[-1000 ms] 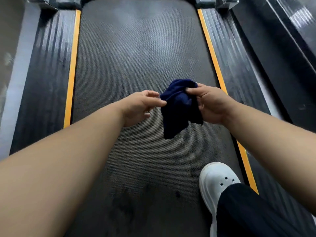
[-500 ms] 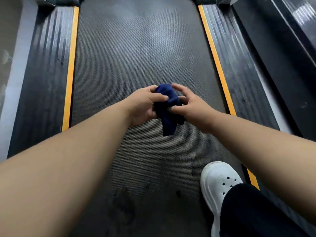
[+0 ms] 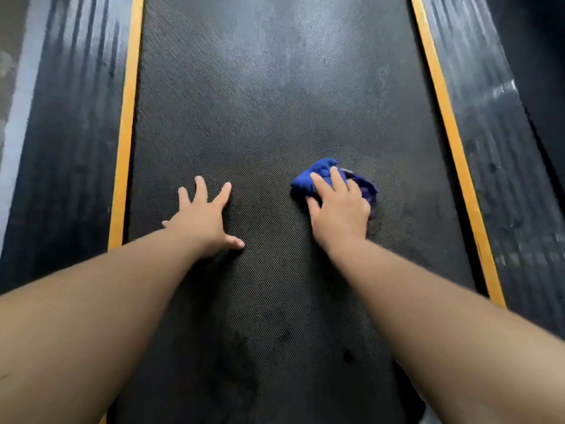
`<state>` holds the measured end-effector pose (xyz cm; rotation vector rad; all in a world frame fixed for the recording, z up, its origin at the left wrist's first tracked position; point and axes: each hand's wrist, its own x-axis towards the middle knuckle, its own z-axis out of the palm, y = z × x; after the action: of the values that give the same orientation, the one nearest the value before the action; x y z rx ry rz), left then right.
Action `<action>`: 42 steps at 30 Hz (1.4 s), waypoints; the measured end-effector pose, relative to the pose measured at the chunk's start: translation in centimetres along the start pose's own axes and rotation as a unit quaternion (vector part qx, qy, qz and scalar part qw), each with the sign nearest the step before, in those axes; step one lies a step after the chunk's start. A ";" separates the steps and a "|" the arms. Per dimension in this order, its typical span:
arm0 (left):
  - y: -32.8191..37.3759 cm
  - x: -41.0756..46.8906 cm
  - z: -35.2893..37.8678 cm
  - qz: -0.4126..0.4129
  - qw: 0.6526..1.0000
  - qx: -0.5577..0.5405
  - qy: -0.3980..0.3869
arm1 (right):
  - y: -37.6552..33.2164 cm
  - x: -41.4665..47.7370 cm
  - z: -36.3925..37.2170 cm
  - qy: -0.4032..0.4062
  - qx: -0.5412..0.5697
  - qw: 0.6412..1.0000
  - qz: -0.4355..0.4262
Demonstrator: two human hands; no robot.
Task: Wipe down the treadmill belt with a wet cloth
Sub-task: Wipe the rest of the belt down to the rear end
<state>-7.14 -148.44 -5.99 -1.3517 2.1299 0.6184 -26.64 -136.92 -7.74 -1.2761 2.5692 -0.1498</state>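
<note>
Where laid over the bunched blue cloth (image 3: 324,168), note the right grip (image 3: 337,209): palm down, fingers nearly straight across the top of the wad, pressing it onto the treadmill belt (image 3: 275,102), thumb set against the wad's near left edge. See folds of cloth showing beyond the fingertips. Locate the cloth right of the belt's midline, nearer the right yellow strip (image 3: 443,117) than the left yellow strip (image 3: 127,117), yet apart from both. Compare the left grip (image 3: 203,218): spread wide, palm flat on bare belt, fingers fanned forward, thumb pointing toward the right grip, holding nothing. Observe bare belt between the two grips, roughly level with each other. Trace the left forearm (image 3: 91,316) and the right forearm (image 3: 443,316) back to the lower corners of the view. Note the belt's fine woven texture, paler toward the far end, with darker blotches and a small black spot (image 3: 347,356) between the forearms. Beyond the yellow strips, find the left side rail (image 3: 73,133) and the right side rail (image 3: 495,133), dark, ribbed, glossy with streaked reflections.
</note>
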 end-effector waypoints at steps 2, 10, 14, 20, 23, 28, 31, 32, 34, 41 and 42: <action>-0.1 0.3 0.2 0.004 1.000 0.027 0.014 | -0.6 -3.0 1.6 0.057 0.001 0.995 -0.083; -0.2 0.7 0.5 0.010 0.999 0.039 0.022 | -1.5 6.7 0.2 0.091 -0.023 0.992 -0.088; -0.2 0.7 0.4 0.011 0.999 0.037 0.017 | -3.4 7.6 1.0 0.079 -0.015 0.996 -0.022; -0.1 0.5 0.2 0.016 0.999 0.034 0.020 | -2.4 1.4 1.4 0.087 0.050 0.970 -0.223; -0.1 0.6 0.2 0.018 0.999 0.030 0.014 | -4.4 7.3 -0.4 0.053 0.063 0.986 -0.147; -0.1 0.7 0.2 0.014 0.999 0.035 0.018 | -6.7 10.3 -0.1 0.054 -0.063 0.988 -0.131; 0.0 0.7 0.3 0.013 0.999 0.028 0.017 | -6.5 6.4 2.2 0.123 0.045 0.980 -0.147; 0.0 0.7 0.3 0.013 0.999 0.027 0.018 | -6.2 4.5 2.8 0.145 0.076 0.975 -0.151; 0.0 0.5 0.2 0.010 1.000 0.022 0.014 | -5.4 0.8 3.7 0.153 0.098 0.966 -0.186; -0.1 0.7 0.2 0.017 1.000 0.019 0.011 | -3.0 8.0 0.9 0.154 0.070 0.978 -0.122; -0.1 0.8 0.3 0.016 1.000 0.022 0.014 | -3.2 9.3 0.7 0.142 0.082 0.986 -0.030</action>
<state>-7.23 -148.80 -6.77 -1.3117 2.1790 0.5665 -29.36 -146.20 -9.49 -1.3549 2.6799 -0.5831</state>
